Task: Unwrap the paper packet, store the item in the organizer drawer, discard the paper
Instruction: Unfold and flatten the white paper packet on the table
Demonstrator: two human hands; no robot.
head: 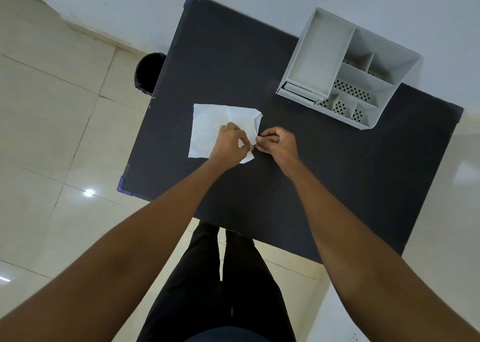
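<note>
A creased white paper (207,126) lies partly unfolded on the black table (233,63), its right side still folded and crumpled. My left hand (230,145) rests on the paper and pinches its folded right edge. My right hand (279,144) pinches the same edge from the right, fingertips almost touching those of the left. The wrapped item is hidden; I cannot make it out. The white organizer (348,68) stands at the table's far right, its low drawer (301,90) at the front left corner looking shut.
A black bin (148,72) stands on the tiled floor just past the table's left edge. The organizer has several open compartments with perforated bottoms. A white wall runs behind the table. My legs are below the near edge.
</note>
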